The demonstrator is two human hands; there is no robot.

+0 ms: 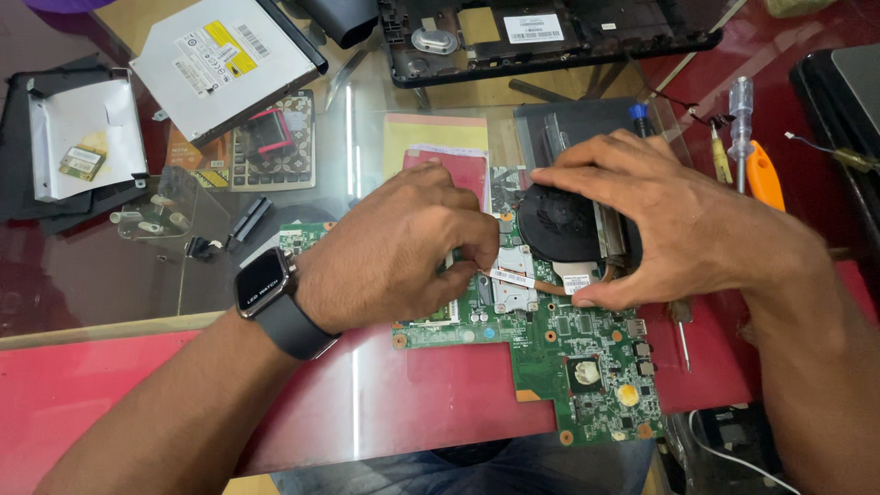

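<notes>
**Lifting the cooler off the board**

The green motherboard (550, 367) lies flat on the glass surface (137, 284). The right hand (678, 229) spans the black fan (559, 220), grip closed on its edges. The left hand (394, 257) pinches at the metal heatsink plate (513, 275). Best to lift evenly, no twisting. Screws and fingertips stay hidden.

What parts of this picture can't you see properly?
- Head view: the left hand covers the left part of the green circuit board.
- The right hand hides part of the black fan.
- The laptop case and the optical drive are cut off by the top edge.
- The tiny board parts are too small to tell apart.
</notes>
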